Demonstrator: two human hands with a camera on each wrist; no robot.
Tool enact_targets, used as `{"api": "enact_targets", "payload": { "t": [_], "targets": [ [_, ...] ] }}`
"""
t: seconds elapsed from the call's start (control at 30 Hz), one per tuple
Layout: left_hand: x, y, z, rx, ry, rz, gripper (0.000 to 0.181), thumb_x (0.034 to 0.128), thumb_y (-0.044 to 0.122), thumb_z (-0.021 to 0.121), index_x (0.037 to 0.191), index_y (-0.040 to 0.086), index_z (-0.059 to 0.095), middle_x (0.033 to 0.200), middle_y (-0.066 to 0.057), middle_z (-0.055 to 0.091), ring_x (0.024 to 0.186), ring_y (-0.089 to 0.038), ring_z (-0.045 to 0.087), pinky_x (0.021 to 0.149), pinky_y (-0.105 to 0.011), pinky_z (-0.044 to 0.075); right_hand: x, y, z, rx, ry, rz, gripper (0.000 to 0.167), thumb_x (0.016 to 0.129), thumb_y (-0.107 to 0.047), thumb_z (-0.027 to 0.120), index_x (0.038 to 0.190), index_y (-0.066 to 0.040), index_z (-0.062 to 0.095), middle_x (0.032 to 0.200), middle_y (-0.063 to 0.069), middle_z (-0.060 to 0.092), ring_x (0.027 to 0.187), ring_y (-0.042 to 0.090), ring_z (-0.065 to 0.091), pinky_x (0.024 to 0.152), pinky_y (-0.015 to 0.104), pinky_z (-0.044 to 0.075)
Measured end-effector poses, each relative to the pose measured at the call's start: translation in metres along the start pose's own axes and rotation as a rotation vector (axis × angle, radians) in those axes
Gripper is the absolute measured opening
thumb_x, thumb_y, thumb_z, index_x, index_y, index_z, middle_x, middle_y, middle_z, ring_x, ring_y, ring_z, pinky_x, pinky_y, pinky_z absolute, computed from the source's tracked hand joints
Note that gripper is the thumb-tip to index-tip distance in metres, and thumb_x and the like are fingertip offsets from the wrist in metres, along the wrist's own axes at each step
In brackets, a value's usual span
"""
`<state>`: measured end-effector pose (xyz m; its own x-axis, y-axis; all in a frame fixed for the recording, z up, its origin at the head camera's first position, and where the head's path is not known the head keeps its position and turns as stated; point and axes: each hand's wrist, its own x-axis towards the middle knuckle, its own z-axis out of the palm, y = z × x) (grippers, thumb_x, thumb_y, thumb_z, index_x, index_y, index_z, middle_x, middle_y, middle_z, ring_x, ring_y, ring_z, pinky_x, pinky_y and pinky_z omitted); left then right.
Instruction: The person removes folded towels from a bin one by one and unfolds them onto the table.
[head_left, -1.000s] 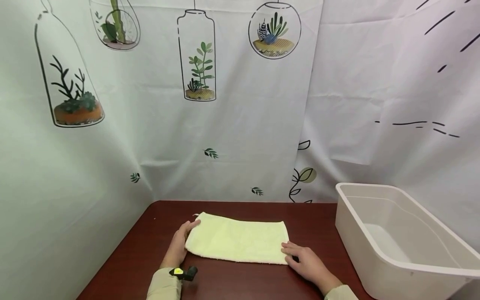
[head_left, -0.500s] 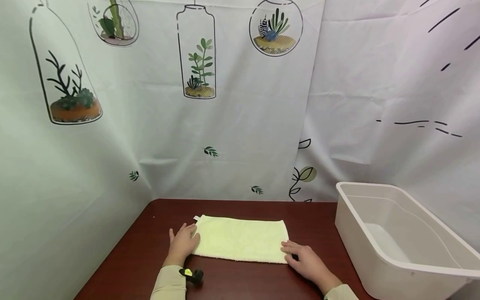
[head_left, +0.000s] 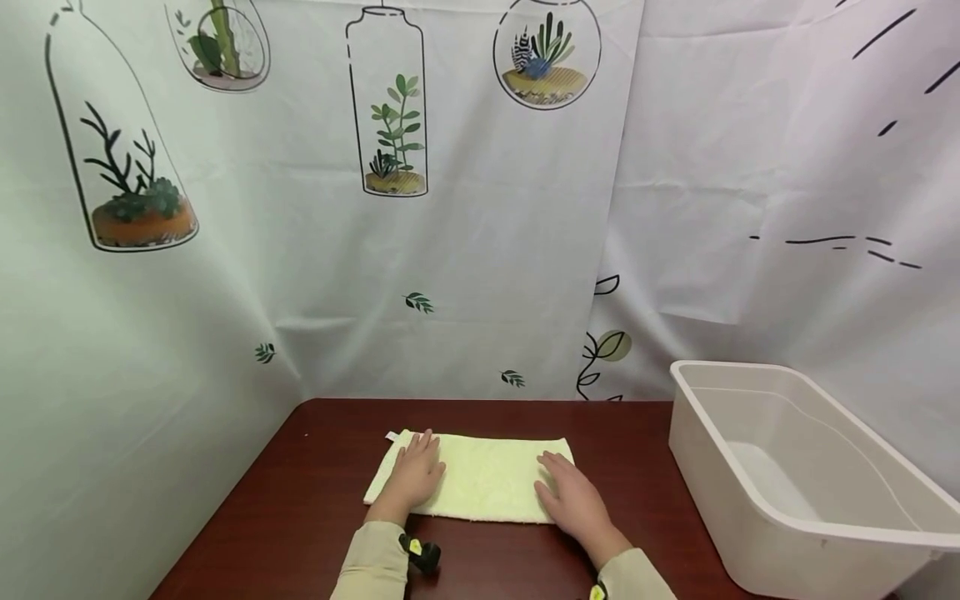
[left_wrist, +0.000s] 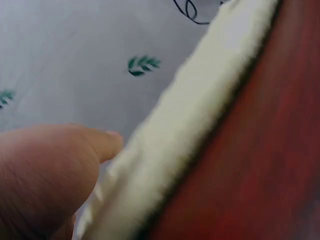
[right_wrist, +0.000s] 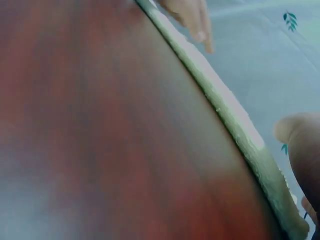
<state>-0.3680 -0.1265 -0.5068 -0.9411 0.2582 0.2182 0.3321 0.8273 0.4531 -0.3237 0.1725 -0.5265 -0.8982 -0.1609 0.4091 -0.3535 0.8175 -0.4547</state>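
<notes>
A pale yellow towel, folded into a rectangle with a small white tag at its far left corner, lies flat on the dark red table. Across its left part rests my left hand, fingers straight and pointing away from me. My right hand is over the towel's right end, fingers extended and spread a little. In the left wrist view the thumb shows beside the towel's thick near edge. The right wrist view has that edge too, with the right thumb close to it.
To the right stands a large off-white plastic tub, its high rim above the table. The dark red table ends at a printed white curtain behind and on the left. Each wrist wears a black strap with a small camera.
My left hand has left the towel's left edge and moved right onto its top. The right hand has shifted inward and away from me, from the near right corner onto the cloth.
</notes>
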Motion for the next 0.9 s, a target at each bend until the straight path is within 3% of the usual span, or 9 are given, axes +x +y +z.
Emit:
{"api": "enact_targets", "payload": {
  "t": [0.1,0.3,0.53,0.77,0.9],
  "targets": [
    [-0.002,-0.004,0.005,-0.017,-0.047,-0.01,0.052,0.1056,0.021,0.051,0.149,-0.006,0.043,0.159,-0.029,0.03,0.149,-0.048,0.02,0.118,-0.064,0.013,0.006,0.002,0.008,-0.03,-0.053,0.0,0.051,0.098,-0.028,0.064,0.143,-0.004,0.056,0.148,0.019,0.052,0.14,0.041,0.043,0.111,0.056,0.038],
    [-0.007,-0.003,0.008,0.033,-0.082,-0.045,0.057,0.1058,0.03,0.048,0.153,-0.001,0.04,0.161,-0.028,0.027,0.15,-0.048,0.017,0.118,-0.065,0.008,0.013,0.01,0.011,-0.141,-0.251,0.025,0.064,0.105,-0.052,0.043,0.154,-0.01,0.044,0.162,0.02,0.031,0.15,0.041,0.025,0.117,0.063,0.019],
    [-0.012,0.011,0.01,0.032,-0.077,-0.114,0.068,0.102,0.042,0.054,0.155,0.001,0.038,0.163,-0.029,0.02,0.151,-0.048,0.013,0.119,-0.064,0.008,0.019,0.03,0.002,-0.14,-0.279,-0.024,0.066,0.105,-0.054,0.041,0.155,-0.012,0.042,0.163,0.017,0.029,0.151,0.041,0.023,0.117,0.065,0.014],
    [-0.009,0.02,0.025,0.013,-0.028,-0.132,0.074,0.0974,0.049,0.06,0.154,0.005,0.042,0.163,-0.029,0.02,0.15,-0.048,0.015,0.119,-0.063,0.012,0.025,0.046,-0.014,-0.115,-0.375,0.007,0.066,0.105,-0.053,0.044,0.158,-0.016,0.037,0.167,0.011,0.024,0.154,0.036,0.016,0.119,0.063,0.009],
    [-0.007,0.03,0.029,0.031,-0.026,-0.127,0.073,0.0976,0.051,0.058,0.154,0.007,0.042,0.163,-0.028,0.02,0.151,-0.047,0.014,0.119,-0.063,0.009,0.026,0.059,-0.021,-0.112,-0.389,0.009,0.07,0.104,-0.058,0.042,0.159,-0.015,0.035,0.167,0.013,0.022,0.154,0.038,0.014,0.119,0.064,0.006]
  ]
}}
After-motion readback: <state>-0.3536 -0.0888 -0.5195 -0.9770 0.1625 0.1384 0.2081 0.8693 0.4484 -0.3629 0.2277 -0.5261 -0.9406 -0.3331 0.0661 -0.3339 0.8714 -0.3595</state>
